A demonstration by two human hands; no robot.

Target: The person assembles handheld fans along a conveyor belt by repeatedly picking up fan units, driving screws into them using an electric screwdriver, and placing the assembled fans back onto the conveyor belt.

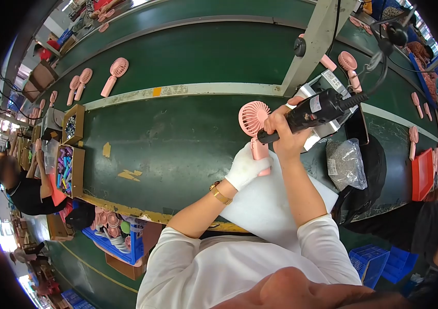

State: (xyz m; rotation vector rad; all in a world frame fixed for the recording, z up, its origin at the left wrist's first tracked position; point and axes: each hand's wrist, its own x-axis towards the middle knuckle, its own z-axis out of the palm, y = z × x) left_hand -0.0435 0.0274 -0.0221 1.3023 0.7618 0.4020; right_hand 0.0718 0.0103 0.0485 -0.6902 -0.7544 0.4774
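My left hand, in a white glove, is closed around the handle of a pink handheld fan, whose round grille points away from me. My right hand is bare and wrapped around a black electric screwdriver with a cable at its back end. The screwdriver's front end is beside the fan's neck; whether its tip touches the fan cannot be made out. Under both forearms lies a white foam sheet. Just behind the screwdriver stands a grey-white device, partly hidden.
Several pink fans lie on the green conveyor behind a metal rail. A clear bag of small parts lies at the right beside a black bag. Cardboard boxes stand at the left. A metal post rises ahead. Co-workers sit on both sides.
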